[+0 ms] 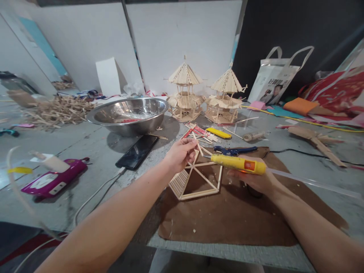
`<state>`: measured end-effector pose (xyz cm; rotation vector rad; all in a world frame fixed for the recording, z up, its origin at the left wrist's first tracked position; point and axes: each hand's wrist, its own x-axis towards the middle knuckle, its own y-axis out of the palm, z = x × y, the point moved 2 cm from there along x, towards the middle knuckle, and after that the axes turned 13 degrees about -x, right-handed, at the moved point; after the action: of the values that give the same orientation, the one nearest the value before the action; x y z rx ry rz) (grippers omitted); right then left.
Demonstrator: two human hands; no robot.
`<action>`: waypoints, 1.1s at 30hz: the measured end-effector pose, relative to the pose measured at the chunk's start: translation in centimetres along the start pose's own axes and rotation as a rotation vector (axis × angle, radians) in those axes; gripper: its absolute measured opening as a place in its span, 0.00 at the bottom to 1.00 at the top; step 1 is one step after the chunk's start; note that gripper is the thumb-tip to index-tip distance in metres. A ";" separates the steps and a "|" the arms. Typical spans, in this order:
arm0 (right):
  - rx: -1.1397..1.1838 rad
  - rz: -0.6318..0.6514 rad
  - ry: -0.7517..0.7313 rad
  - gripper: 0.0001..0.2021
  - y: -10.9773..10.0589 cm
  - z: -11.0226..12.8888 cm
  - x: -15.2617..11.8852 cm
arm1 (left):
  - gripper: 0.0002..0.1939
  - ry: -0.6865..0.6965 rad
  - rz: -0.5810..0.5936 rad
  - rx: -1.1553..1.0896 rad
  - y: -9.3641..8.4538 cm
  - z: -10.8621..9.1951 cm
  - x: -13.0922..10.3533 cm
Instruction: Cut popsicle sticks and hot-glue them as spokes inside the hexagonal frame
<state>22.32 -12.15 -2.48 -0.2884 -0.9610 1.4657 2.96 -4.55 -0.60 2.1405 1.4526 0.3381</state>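
Pinched in the fingers of my left hand (pixel 184 153) is a thin wooden stick (pixel 200 149), held tilted above a flat stick frame. My right hand (pixel 256 180) is wrapped round a yellow glue gun (pixel 241 163), a clear glue stick coming out of its rear. The gun's metal tip is close to the stick's lower end; whether they touch I cannot tell. Below both hands the polygonal wooden frame (pixel 199 195) lies on a brown cloth (pixel 227 223), its spokes meeting at a centre and its left section filled with parallel sticks.
Two stick pagodas (pixel 185 91) (pixel 226 96) stand behind. A steel basin (pixel 131 127), black phone (pixel 137 152) and purple power strip (pixel 61 178) are left. Blue pliers (pixel 236 151) and a yellow cutter (pixel 218 133) lie beyond the frame. A cable runs right.
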 end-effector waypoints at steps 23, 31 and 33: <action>0.334 -0.167 0.272 0.10 -0.3 -1.5 0.7 | 0.06 0.324 0.268 0.889 0.6 0.3 -1.1; 0.342 -0.176 0.263 0.10 -0.4 -1.1 0.8 | 0.07 0.388 0.295 0.971 0.4 0.3 -0.9; 0.343 -0.178 0.255 0.10 -0.5 -1.0 0.9 | 0.07 0.386 0.296 0.964 0.4 0.3 -0.9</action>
<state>23.17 -11.07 -2.45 -0.1300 -0.5063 1.3641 3.08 -5.57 -0.57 3.2214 1.7188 0.1626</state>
